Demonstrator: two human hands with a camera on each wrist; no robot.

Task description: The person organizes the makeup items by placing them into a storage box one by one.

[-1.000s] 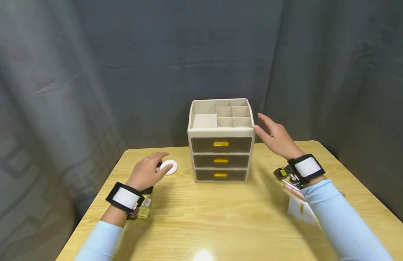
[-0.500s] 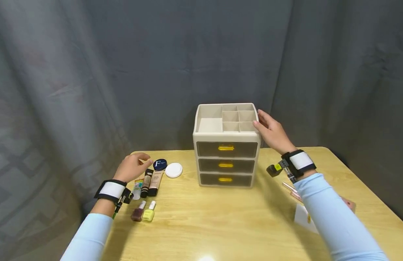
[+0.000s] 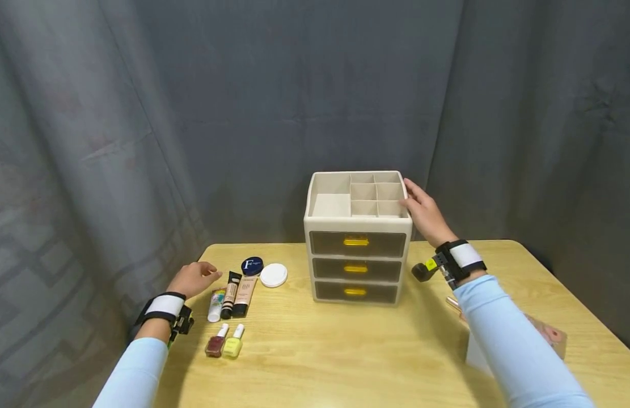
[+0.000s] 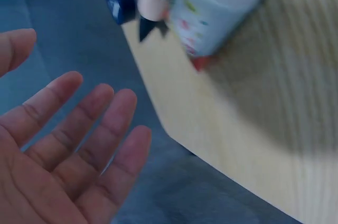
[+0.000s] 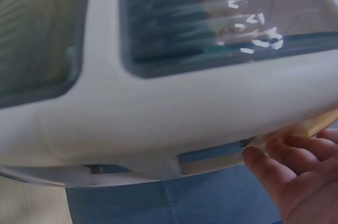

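Observation:
A cream storage box with three grey-fronted drawers and an open divided top stands at the back of the table. At its upper right edge, my right hand grips the side wall, the thumb lapping over the rim. The right wrist view shows the fingertips right at that edge. My left hand is off to the left, fingers relaxed and holding nothing, beside a small white tube. Next to that lie a black-capped slim tube and a beige BB cream tube. All three drawers are closed.
Behind the tubes are a dark blue round compact and a white round disc. Dark red and yellow nail polish bottles lie nearer. Under the right forearm, a white item and a pinkish case are partly hidden.
My left hand has drawn back leftward, uncovering the tubes and the compact. My right hand has come in onto the storage box's right rim. The head view has shifted slightly.

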